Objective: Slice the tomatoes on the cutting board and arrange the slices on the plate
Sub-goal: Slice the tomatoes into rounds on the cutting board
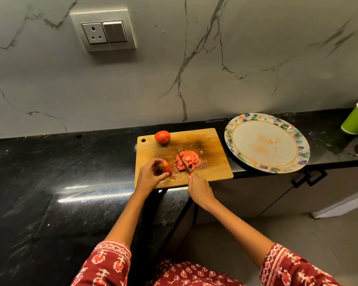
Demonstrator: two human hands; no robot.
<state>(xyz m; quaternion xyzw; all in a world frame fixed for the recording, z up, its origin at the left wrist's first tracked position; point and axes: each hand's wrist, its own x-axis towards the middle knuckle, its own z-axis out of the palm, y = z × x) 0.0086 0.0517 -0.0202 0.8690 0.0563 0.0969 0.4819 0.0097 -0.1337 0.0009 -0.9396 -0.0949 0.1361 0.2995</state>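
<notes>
Two hands over the wooden cutting board (203,139): left hand (151,175) pinches a tomato end piece (167,166), right hand (198,189) grips the knife (183,161) over wet round slices (188,159).

Head view only (wide-angle): looks forward-down, close over cutting board (184,155), wall behind.

whole tomato (162,137) board's far edge | slices (188,159) heaped mid-board | plate (267,120) right

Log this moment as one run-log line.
left hand: holds tomato end piece | right hand: grips knife | slices: piled on cutting board | whole tomato: uncut | plate: no slices
</notes>
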